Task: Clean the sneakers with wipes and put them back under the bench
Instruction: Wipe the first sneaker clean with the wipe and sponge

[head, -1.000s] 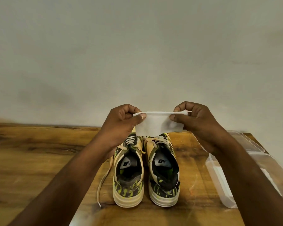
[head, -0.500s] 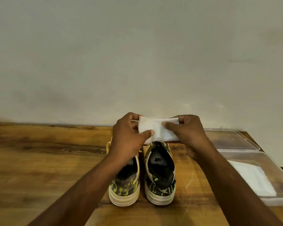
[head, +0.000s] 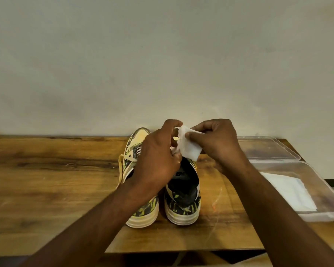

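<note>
While both hands work above the pair, the white wipe (head: 188, 147) is pinched between them: the right hand (head: 214, 139) curls its thumb and fingers (head: 189, 134) round the wipe's upper edge, and the left hand (head: 158, 157) nips its near-left corner, seemingly folding it into a pad small enough to scrub with. Neither hand is slack or empty. Beneath them the camouflage sneakers (head: 181, 197) stand side by side on the wooden bench (head: 56, 180), heels toward the viewer, likely set there so their uppers are within easy reach; they are not yet back under it. At three o'clock of the sneakers lies an open clear plastic box (head: 322, 191) holding more wipes (head: 289, 191), its lid (head: 268, 149) resting beyond it at about one o'clock.
</note>
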`<action>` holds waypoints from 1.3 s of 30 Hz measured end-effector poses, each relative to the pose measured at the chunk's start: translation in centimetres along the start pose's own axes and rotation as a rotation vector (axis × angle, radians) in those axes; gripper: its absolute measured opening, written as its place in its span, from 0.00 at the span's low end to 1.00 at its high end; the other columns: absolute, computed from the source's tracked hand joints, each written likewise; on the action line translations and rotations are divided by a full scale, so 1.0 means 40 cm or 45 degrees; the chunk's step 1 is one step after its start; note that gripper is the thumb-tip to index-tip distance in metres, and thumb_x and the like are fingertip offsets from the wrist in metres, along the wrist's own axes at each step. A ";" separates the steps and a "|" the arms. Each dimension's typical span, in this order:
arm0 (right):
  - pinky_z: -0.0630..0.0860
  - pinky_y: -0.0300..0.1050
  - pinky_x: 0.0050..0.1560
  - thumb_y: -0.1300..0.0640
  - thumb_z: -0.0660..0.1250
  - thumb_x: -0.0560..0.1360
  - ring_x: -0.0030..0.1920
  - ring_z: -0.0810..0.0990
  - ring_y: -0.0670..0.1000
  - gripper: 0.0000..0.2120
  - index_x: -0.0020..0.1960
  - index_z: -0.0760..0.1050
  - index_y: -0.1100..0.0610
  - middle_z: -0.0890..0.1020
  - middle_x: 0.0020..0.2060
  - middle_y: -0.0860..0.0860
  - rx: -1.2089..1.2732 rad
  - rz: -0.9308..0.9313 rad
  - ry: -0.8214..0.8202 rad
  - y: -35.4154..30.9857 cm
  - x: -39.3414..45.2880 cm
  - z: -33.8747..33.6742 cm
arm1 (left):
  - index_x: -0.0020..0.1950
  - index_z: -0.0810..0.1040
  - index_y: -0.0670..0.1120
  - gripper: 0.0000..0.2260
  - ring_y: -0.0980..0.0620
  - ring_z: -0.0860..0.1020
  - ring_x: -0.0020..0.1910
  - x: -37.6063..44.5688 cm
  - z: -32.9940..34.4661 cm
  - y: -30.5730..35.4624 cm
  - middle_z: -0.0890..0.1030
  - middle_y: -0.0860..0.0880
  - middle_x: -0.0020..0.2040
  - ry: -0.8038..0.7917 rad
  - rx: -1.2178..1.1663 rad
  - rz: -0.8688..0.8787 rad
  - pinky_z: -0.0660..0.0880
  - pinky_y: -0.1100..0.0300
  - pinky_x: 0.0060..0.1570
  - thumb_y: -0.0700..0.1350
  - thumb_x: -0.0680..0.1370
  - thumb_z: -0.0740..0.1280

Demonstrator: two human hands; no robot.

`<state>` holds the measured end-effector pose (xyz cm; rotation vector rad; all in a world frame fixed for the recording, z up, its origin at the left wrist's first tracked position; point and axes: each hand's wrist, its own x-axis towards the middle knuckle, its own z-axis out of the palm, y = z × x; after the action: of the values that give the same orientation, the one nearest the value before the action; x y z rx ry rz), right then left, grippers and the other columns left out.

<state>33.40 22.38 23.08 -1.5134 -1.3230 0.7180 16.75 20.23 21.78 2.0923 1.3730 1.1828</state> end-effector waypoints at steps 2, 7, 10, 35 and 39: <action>0.86 0.60 0.44 0.60 0.76 0.74 0.40 0.88 0.58 0.02 0.43 0.87 0.59 0.87 0.38 0.57 0.195 0.078 -0.080 -0.014 -0.006 -0.001 | 0.73 0.71 0.54 0.32 0.56 0.81 0.44 -0.007 0.007 0.003 0.83 0.53 0.55 -0.038 0.008 0.025 0.81 0.57 0.45 0.36 0.72 0.76; 0.86 0.55 0.46 0.56 0.79 0.72 0.45 0.88 0.61 0.13 0.50 0.85 0.65 0.87 0.44 0.61 0.518 0.211 -0.262 -0.044 -0.007 -0.022 | 0.75 0.67 0.57 0.35 0.56 0.84 0.48 0.004 0.003 -0.005 0.83 0.53 0.61 -0.114 -0.012 -0.006 0.83 0.57 0.47 0.42 0.73 0.79; 0.86 0.53 0.45 0.63 0.83 0.66 0.45 0.89 0.61 0.17 0.52 0.84 0.65 0.88 0.44 0.61 0.471 0.199 -0.269 -0.037 -0.002 -0.031 | 0.78 0.65 0.59 0.41 0.61 0.84 0.47 0.013 -0.007 0.004 0.82 0.56 0.65 -0.201 -0.100 -0.107 0.79 0.69 0.47 0.43 0.71 0.82; 0.86 0.47 0.42 0.71 0.79 0.67 0.42 0.88 0.54 0.12 0.48 0.86 0.60 0.88 0.43 0.55 0.164 0.228 -0.027 0.041 0.040 -0.085 | 0.58 0.81 0.55 0.18 0.55 0.72 0.49 -0.169 -0.018 0.052 0.79 0.54 0.51 -0.296 0.668 -0.048 0.65 0.60 0.49 0.65 0.79 0.62; 0.86 0.48 0.45 0.70 0.80 0.66 0.43 0.88 0.53 0.12 0.47 0.87 0.59 0.88 0.44 0.53 0.112 0.221 -0.038 0.050 0.042 -0.077 | 0.63 0.80 0.57 0.18 0.55 0.76 0.53 -0.172 -0.035 0.039 0.81 0.55 0.53 -0.303 0.642 -0.088 0.70 0.59 0.52 0.64 0.80 0.63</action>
<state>37.33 23.26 22.60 -1.5643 -1.1754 0.9005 15.33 13.27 20.63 2.3912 1.7389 0.5695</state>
